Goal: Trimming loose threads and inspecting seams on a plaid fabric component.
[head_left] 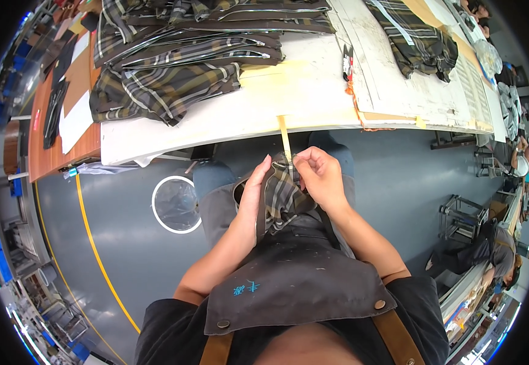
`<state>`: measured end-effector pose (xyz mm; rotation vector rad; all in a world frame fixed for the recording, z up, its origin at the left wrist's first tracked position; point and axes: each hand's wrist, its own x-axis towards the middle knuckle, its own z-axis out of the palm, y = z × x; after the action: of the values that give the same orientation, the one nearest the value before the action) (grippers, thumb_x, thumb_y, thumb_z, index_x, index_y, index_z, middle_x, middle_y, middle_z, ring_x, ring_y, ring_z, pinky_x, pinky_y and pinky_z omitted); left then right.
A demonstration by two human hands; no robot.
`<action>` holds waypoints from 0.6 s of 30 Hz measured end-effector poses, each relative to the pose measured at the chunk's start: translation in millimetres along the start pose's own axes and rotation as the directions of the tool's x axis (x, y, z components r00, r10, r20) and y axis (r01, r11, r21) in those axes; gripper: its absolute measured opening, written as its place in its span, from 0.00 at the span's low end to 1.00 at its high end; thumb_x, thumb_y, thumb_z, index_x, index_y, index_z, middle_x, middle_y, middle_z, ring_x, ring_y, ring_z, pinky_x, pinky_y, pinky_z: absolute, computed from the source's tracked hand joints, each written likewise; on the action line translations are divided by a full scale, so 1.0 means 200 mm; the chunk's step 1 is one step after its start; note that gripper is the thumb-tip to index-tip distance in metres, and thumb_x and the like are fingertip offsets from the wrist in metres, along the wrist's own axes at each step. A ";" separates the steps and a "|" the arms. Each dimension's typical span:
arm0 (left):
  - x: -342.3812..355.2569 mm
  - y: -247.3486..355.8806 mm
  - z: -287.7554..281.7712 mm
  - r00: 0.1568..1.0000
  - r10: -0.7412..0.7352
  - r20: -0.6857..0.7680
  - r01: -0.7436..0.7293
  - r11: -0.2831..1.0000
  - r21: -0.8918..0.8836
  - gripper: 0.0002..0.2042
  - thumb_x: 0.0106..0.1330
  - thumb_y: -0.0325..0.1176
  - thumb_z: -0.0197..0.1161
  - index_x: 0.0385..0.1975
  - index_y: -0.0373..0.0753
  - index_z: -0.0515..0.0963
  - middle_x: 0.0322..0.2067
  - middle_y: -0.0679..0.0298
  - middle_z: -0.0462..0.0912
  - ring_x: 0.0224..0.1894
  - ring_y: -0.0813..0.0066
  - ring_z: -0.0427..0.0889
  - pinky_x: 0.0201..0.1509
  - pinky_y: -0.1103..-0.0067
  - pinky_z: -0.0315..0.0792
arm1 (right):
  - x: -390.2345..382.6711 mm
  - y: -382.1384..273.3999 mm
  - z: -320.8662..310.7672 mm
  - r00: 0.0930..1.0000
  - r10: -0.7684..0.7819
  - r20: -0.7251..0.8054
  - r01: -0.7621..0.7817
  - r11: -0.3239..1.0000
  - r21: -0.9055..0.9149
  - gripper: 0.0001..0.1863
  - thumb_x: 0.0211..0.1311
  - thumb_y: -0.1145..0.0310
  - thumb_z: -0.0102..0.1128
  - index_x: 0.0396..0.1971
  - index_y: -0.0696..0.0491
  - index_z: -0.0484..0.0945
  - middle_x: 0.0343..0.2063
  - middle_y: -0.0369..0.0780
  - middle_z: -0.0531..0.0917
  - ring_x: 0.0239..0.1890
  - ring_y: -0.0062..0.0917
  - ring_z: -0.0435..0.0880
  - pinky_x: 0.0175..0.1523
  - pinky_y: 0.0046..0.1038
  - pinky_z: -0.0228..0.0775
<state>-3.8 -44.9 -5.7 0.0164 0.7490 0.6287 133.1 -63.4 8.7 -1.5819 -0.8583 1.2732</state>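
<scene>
A dark olive plaid fabric piece (282, 194) rests in my lap, over my grey apron (295, 283). My left hand (254, 191) grips its left side, thumb pointing up. My right hand (318, 176) pinches the top of the fabric with thumb and curled fingers, beside a narrow pale yellow strip (284, 131) that hangs over the table edge and meets the fabric there. Whether those fingers also hold the strip is unclear.
The white worktable (185, 143) carries plaid piles (167, 85), more plaid (425, 55) and red-black scissors (348, 64). A wooden table (46, 161) adjoins at left. A white-rimmed bin (161, 225) stands on the floor. A person (498, 252) works at lower right.
</scene>
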 end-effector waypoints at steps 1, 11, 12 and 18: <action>0.01 0.01 0.00 0.999 -0.011 -0.030 0.011 1.000 0.002 0.17 0.62 0.47 0.53 0.36 0.38 0.74 0.29 0.62 0.80 0.27 0.75 0.79 0.31 0.81 0.75 | 0.00 0.00 0.00 1.000 -0.020 -0.008 0.020 1.000 -0.012 0.06 0.57 0.74 0.53 0.24 0.60 0.73 0.15 0.34 0.76 0.14 0.11 0.70 0.17 0.16 0.61; 0.01 0.07 0.01 0.998 -0.033 -0.058 0.035 0.999 0.027 0.18 0.62 0.46 0.54 0.38 0.35 0.74 0.32 0.60 0.81 0.29 0.70 0.81 0.35 0.77 0.76 | 0.04 -0.02 -0.01 0.996 -0.083 -0.014 0.080 0.986 -0.148 0.06 0.58 0.73 0.53 0.23 0.59 0.72 0.14 0.32 0.74 0.13 0.10 0.68 0.17 0.15 0.58; 0.02 0.08 0.02 0.998 -0.033 -0.054 0.035 0.999 0.029 0.18 0.62 0.46 0.54 0.38 0.35 0.74 0.32 0.60 0.81 0.29 0.70 0.81 0.35 0.77 0.76 | 0.06 -0.02 0.01 0.990 -0.139 -0.027 0.131 0.972 -0.197 0.06 0.58 0.73 0.53 0.24 0.60 0.73 0.14 0.32 0.74 0.13 0.10 0.68 0.17 0.15 0.58; 0.20 0.15 -0.07 0.988 0.009 0.155 -0.002 0.999 -0.044 0.18 0.62 0.43 0.54 0.39 0.32 0.73 0.32 0.58 0.81 0.32 0.70 0.81 0.37 0.76 0.77 | 0.15 -0.04 0.01 0.995 -0.100 -0.024 0.095 0.985 -0.147 0.07 0.58 0.71 0.56 0.30 0.60 0.75 0.19 0.33 0.76 0.19 0.10 0.70 0.24 0.14 0.62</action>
<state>-6.3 -1.9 -33.1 0.0267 0.5845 0.6416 138.3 -32.9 5.9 -1.6477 -1.0161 1.1356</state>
